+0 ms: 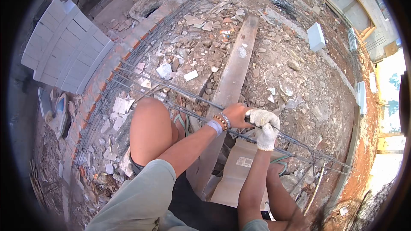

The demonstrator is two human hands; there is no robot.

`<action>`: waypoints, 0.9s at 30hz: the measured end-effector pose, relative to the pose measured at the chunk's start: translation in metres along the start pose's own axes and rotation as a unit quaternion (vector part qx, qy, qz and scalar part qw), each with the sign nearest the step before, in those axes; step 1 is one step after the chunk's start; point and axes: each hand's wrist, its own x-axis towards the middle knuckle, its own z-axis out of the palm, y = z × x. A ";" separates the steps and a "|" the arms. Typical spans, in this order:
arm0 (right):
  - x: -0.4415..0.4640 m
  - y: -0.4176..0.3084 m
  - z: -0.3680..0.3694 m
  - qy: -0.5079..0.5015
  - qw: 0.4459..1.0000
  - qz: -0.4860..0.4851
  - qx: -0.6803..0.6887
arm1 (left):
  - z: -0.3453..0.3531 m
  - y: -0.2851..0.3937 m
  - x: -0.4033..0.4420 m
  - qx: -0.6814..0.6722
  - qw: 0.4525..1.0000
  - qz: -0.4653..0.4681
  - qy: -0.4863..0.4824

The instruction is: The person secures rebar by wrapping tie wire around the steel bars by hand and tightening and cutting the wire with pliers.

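Long steel rebars (pixel 171 86), joined as a narrow cage, cross in front of me from left to right above the rubble. My left hand (pixel 235 116), bare with bracelets at the wrist, is closed around the upper bar. Right beside it, my right hand (pixel 264 129) in a whitish knit glove has its fingers curled on the same bars. A short dark piece shows between the hands, too hidden to name. Thin wire (pixel 313 156) loops round the bars toward their right end. Under the cage lies a long wooden plank (pixel 237 68).
Broken brick and stone rubble (pixel 201 38) covers the ground. Stacked pale blocks (pixel 64 45) stand at the left, behind a low brick edge (pixel 102 86) with more rebar along it. A white block (pixel 316 37) lies at the right. A bent brownish sheet (pixel 233 179) is between my legs.
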 end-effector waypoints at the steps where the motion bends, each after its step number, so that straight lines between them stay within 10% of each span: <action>1: -0.002 -0.002 0.003 0.033 0.999 0.004 -0.009 | 0.004 -0.004 0.000 0.033 0.999 -0.018 -0.012; 4: -0.025 0.009 -0.014 0.186 0.982 0.011 0.035 | 0.011 -0.008 0.006 0.078 0.996 -0.013 -0.051; 18: -0.035 0.012 -0.031 0.216 0.955 -0.024 0.200 | 0.021 0.013 0.019 0.200 0.968 -0.027 -0.150; 27: 0.003 -0.008 0.019 0.316 0.947 0.044 0.030 | 0.022 -0.003 0.007 0.100 0.994 -0.039 0.005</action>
